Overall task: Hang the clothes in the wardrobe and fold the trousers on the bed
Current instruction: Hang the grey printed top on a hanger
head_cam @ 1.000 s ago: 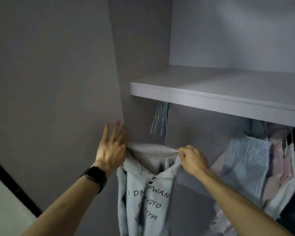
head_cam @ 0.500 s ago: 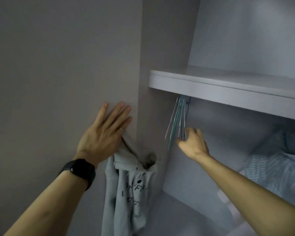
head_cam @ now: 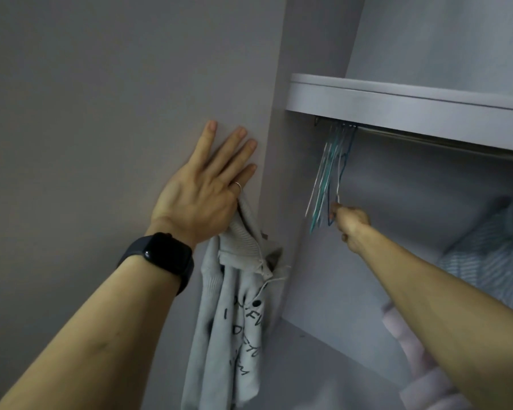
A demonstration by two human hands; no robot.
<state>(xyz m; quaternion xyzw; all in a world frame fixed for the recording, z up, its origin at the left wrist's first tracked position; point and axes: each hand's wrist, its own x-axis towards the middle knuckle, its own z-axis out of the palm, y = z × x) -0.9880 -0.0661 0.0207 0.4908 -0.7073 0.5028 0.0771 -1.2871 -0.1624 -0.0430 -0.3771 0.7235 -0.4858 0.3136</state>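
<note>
A grey sweatshirt (head_cam: 234, 321) with black lettering hangs by its ribbed collar from under my left hand (head_cam: 202, 196). That hand's four fingers lie straight and flat on the wardrobe's side panel (head_cam: 131, 99); its thumb is hidden behind the collar it holds. Several thin wire hangers (head_cam: 323, 179), white, teal and blue, dangle from the left end of the rail (head_cam: 427, 139). My right hand (head_cam: 351, 221) reaches into the wardrobe and grips the bottom of a blue hanger in the bunch.
A grey shelf (head_cam: 397, 105) runs just above the rail. A striped light-blue garment (head_cam: 492, 250) hangs at the right, and a pale pink one (head_cam: 421, 380) lies below my right forearm. The wardrobe's upright edge (head_cam: 279, 173) stands between my two hands.
My right hand let go of the sweatshirt collar, reached up to the hangers and closed on one. My left hand moved up the panel with the collar, and the view tilted up and left.
</note>
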